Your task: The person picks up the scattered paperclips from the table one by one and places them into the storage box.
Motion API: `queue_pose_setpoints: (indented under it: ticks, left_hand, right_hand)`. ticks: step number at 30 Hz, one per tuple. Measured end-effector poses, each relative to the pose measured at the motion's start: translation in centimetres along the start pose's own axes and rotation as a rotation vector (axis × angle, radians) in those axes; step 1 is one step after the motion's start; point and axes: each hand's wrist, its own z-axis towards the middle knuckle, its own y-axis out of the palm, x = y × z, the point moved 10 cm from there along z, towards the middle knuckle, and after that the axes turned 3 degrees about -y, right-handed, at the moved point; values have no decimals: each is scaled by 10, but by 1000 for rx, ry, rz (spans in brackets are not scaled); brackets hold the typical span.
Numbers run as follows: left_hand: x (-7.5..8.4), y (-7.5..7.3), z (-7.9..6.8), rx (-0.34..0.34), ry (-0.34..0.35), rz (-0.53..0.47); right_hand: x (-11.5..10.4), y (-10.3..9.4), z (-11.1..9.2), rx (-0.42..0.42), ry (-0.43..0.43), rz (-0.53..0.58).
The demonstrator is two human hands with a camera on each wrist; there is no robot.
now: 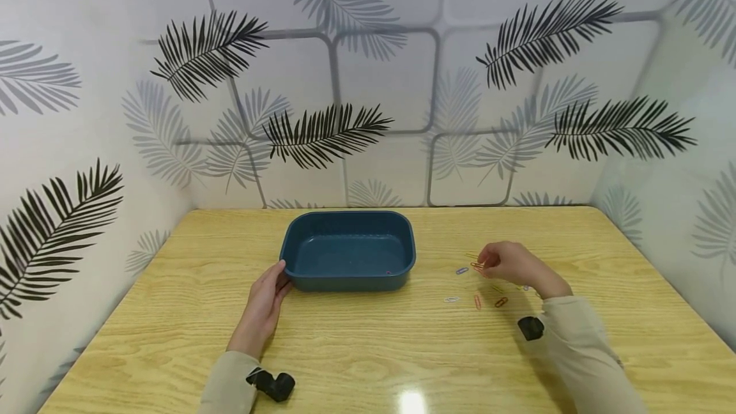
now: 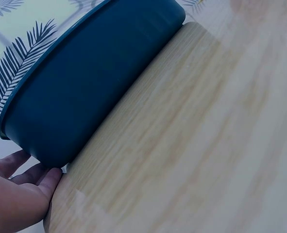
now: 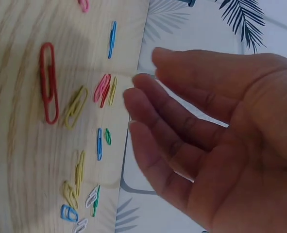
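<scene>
A dark blue rectangular basin (image 1: 351,283) stands on the wooden table. My left hand (image 1: 266,304) holds its near left corner; in the left wrist view the thumb is by the rim and bent fingertips (image 2: 51,180) touch the wall low down. My right hand (image 1: 512,265) hovers over scattered paper clips, its fingers loosely bent with a gap to the thumb and nothing seen between them. Near its fingertips in the right wrist view lie a pink paper clip (image 3: 101,88) and a yellow paper clip (image 3: 113,91). A larger red paper clip (image 3: 49,85) lies closer to that camera.
More clips lie around, among them a white paper clip (image 1: 451,299), a purple one and several yellow ones. A tiny reddish spot shows inside the basin near its front right. Behind the table (image 1: 368,350) rises a wall (image 1: 391,171) with a leaf pattern.
</scene>
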Motion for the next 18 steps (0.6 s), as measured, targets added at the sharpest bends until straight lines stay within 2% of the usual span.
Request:
queue_pose_setpoints:
  ticks: [7,10,18]
  left_hand:
    - [0,-1,-1,10,-2,1]
    - [0,-1,-1,14,-3,4]
    - [0,0,0,7,-6,-5]
  right_hand:
    - [6,5,-5,-76,54,-61]
    - [10,6,-6,-85,87,-97]
    - [14,9,-6,-92,99,-154]
